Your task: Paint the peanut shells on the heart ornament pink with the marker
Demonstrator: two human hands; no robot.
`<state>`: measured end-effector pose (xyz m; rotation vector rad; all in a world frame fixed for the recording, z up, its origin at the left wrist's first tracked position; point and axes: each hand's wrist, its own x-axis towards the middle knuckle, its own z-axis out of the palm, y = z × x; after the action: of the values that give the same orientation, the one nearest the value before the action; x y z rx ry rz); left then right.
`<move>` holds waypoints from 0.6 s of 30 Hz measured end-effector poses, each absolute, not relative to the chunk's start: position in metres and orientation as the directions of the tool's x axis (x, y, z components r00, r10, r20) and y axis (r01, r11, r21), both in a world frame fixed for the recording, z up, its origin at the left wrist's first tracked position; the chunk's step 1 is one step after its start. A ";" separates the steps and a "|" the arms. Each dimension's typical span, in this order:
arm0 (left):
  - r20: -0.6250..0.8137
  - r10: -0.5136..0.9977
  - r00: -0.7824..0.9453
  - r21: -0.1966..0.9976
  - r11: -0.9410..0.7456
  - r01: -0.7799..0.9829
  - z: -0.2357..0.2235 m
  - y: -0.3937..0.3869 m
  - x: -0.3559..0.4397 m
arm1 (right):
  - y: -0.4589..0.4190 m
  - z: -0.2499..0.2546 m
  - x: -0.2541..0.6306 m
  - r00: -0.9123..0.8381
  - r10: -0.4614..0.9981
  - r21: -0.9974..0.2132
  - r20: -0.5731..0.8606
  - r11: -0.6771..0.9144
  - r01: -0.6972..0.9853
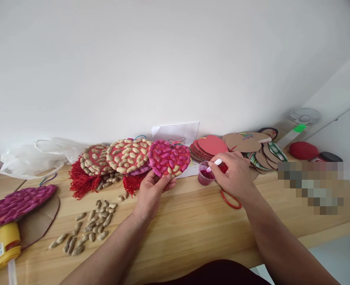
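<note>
My left hand (pixel 151 192) grips the lower edge of a heart-shaped card (pixel 169 157) covered in peanut shells, most of them painted magenta. It holds the heart upright above the wooden table (pixel 186 229). My right hand (pixel 235 174) pinches a white-handled brush (pixel 214 164) whose tip dips into a small clear cup of magenta paint (pixel 205 174) standing on the table just right of the heart.
Unpainted peanut-covered red discs with red tassels (pixel 115 156) lie behind the left hand. Loose peanuts (pixel 88 229) are scattered front left. A yellow glue gun (pixel 1 247) and a purple peanut piece (pixel 16 204) lie far left. Stacked cardboard and red discs (pixel 222 144) lie right.
</note>
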<state>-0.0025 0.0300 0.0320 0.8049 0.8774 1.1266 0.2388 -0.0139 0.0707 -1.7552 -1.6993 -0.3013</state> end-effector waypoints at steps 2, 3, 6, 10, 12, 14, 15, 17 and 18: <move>-0.175 0.967 0.188 0.884 0.238 -0.402 0.032 0.030 -0.002 | -0.013 0.069 0.239 0.134 0.814 -0.295 0.566 0.048 0.954; -0.173 0.967 0.186 0.886 0.236 -0.399 0.032 0.030 -0.002 | -0.012 0.068 0.238 0.134 0.820 -0.291 0.556 0.041 0.956; -0.165 0.969 0.185 0.896 0.225 -0.383 0.033 0.029 -0.002 | -0.013 0.069 0.237 0.126 0.841 -0.285 0.526 0.034 0.958; -0.145 0.972 0.184 0.909 0.205 -0.363 0.032 0.028 -0.002 | -0.016 0.076 0.235 0.165 0.844 -0.321 0.511 0.009 0.947; -0.137 0.973 0.184 0.915 0.195 -0.352 0.032 0.027 -0.003 | -0.018 0.079 0.235 0.183 0.824 -0.348 0.536 0.018 0.937; -0.132 0.974 0.186 0.921 0.190 -0.339 0.032 0.027 -0.002 | -0.018 0.082 0.237 0.191 0.798 -0.384 0.572 0.055 0.922; -0.132 0.973 0.187 0.924 0.189 -0.333 0.032 0.026 -0.002 | -0.019 0.083 0.238 0.194 0.785 -0.405 0.588 0.078 0.911; -0.135 0.973 0.189 0.926 0.191 -0.325 0.032 0.025 -0.002 | -0.019 0.084 0.241 0.212 0.761 -0.449 0.614 0.115 0.886; -0.136 0.972 0.191 0.926 0.193 -0.324 0.033 0.025 -0.001 | -0.020 0.085 0.243 0.225 0.748 -0.471 0.624 0.130 0.873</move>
<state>-0.0013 0.0251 0.0326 0.9098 0.9132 1.1139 0.2426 -0.0200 0.0849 -1.6373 -1.5438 -0.1821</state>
